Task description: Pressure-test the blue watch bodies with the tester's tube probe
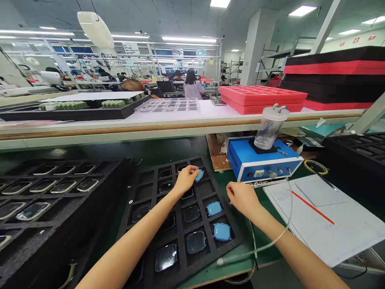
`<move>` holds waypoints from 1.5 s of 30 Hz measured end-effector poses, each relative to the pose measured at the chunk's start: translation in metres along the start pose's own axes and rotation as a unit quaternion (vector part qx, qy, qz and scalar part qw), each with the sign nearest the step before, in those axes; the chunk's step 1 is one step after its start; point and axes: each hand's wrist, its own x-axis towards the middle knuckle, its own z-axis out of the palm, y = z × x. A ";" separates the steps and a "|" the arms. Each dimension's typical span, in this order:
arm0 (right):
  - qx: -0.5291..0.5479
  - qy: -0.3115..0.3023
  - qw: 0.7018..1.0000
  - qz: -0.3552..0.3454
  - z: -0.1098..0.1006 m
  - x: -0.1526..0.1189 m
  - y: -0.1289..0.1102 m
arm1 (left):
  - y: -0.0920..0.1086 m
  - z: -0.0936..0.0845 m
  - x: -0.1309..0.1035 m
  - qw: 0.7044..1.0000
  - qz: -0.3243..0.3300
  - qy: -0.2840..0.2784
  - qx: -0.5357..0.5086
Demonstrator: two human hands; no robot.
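My left hand [187, 179] pinches a blue watch case [199, 175] above the far right part of a black foam tray [210, 251]. Two more blue watch cases, one [214, 208] behind the other [221, 232], sit in the tray's right column. Dark square watch faces, such as one near the front [166, 257], fill several other pockets. Just right of the tray, my right hand [244, 199] is closed with its fingers curled; whatever they may hold is hidden. A clear tube [267, 245] passes across near my right forearm, its end lying by the tray's front corner.
A blue control box [264, 158] with a clear canister [270, 128] stands behind my right hand. Paper sheets [325, 216] with a red stick [313, 206] lie right. Another foam tray [60, 200] is left. Red foam trays [261, 100] rest on the shelf; a person [192, 86] is beyond.
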 end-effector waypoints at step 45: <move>0.620 0.081 0.780 -0.012 0.020 -0.006 -0.031 | 0.015 0.013 -0.095 0.899 -0.070 -0.097 -0.422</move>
